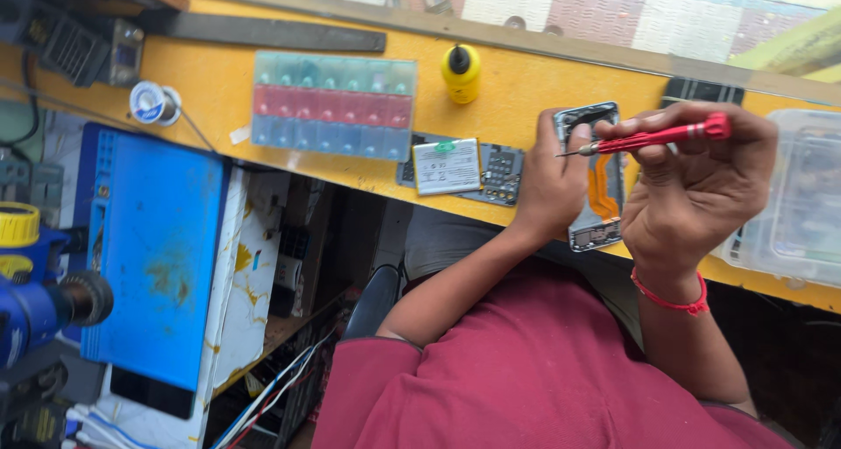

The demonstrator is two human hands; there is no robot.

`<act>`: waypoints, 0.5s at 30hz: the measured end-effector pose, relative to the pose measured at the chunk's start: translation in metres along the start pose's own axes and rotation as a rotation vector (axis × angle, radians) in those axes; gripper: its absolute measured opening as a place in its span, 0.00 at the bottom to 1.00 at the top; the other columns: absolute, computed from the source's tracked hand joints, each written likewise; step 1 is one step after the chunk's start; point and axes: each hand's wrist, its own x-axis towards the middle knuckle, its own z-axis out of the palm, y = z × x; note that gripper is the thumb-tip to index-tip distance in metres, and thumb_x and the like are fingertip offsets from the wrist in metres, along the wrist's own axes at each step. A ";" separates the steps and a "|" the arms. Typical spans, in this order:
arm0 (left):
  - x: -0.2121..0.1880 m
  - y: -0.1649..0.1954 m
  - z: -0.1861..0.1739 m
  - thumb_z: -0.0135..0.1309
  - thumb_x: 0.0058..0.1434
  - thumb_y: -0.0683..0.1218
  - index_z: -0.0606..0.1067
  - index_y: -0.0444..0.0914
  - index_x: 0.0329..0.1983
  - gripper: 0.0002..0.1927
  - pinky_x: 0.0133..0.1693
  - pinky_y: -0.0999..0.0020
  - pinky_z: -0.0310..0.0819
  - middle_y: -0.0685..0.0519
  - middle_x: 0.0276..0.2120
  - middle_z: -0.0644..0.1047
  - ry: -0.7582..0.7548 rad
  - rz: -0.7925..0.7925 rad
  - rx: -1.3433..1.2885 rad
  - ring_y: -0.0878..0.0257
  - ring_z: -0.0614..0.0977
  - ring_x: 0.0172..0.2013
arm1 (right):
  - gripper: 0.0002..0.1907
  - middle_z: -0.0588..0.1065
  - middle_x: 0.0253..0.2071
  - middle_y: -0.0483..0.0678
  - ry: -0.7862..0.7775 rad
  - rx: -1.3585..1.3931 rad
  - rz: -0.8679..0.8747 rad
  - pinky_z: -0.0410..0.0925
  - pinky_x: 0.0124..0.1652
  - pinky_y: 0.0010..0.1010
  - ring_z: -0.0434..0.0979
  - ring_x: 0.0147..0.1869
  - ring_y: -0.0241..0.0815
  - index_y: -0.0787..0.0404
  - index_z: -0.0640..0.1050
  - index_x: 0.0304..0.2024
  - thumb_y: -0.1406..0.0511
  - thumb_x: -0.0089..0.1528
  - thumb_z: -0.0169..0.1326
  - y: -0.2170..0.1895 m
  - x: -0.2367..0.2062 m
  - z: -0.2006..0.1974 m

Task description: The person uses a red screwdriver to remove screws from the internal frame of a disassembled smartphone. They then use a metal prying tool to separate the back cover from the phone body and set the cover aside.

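Both hands grasp: left (550, 182) the opened phone (598, 176) at the bench edge (368, 182), right (696, 182) a red screwdriver (653, 137).

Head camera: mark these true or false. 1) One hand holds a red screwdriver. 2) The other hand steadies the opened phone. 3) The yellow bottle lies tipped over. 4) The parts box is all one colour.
1) True: the right hand grips the red screwdriver.
2) True: the left hand rests on the opened phone.
3) False: the yellow bottle stands upright on the yellow bench.
4) False: the parts box has teal, red and blue rows.
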 end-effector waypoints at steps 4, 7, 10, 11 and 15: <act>0.002 -0.017 -0.002 0.45 0.70 0.44 0.65 0.32 0.57 0.16 0.40 0.54 0.78 0.39 0.35 0.80 -0.029 -0.048 0.050 0.44 0.86 0.41 | 0.13 0.71 0.47 0.56 -0.173 -0.131 0.002 0.77 0.58 0.40 0.78 0.50 0.45 0.67 0.65 0.54 0.78 0.76 0.56 0.009 -0.005 0.019; 0.003 -0.031 -0.007 0.48 0.73 0.45 0.69 0.34 0.53 0.11 0.43 0.57 0.77 0.39 0.44 0.77 -0.041 0.128 0.112 0.46 0.84 0.45 | 0.12 0.72 0.50 0.59 -0.301 -0.206 0.019 0.77 0.59 0.38 0.77 0.52 0.46 0.68 0.62 0.54 0.78 0.76 0.52 0.015 -0.007 0.031; 0.002 -0.039 -0.013 0.52 0.70 0.47 0.73 0.36 0.52 0.12 0.47 0.57 0.78 0.43 0.45 0.78 -0.110 0.178 0.115 0.50 0.84 0.47 | 0.11 0.74 0.53 0.62 -0.402 -0.197 0.052 0.77 0.57 0.34 0.78 0.53 0.45 0.66 0.57 0.55 0.76 0.79 0.47 0.019 -0.006 0.041; 0.002 -0.040 -0.016 0.53 0.68 0.48 0.73 0.36 0.53 0.14 0.48 0.56 0.78 0.45 0.44 0.78 -0.144 0.158 0.106 0.51 0.84 0.48 | 0.11 0.75 0.54 0.62 -0.431 -0.196 0.063 0.77 0.56 0.33 0.79 0.54 0.45 0.65 0.56 0.55 0.75 0.80 0.45 0.019 -0.006 0.044; 0.001 -0.036 -0.025 0.53 0.69 0.47 0.70 0.37 0.59 0.18 0.56 0.56 0.75 0.44 0.53 0.72 -0.117 0.212 0.052 0.51 0.79 0.55 | 0.11 0.75 0.52 0.61 -0.481 -0.199 0.115 0.79 0.54 0.32 0.83 0.56 0.46 0.64 0.52 0.57 0.69 0.81 0.41 0.020 -0.005 0.050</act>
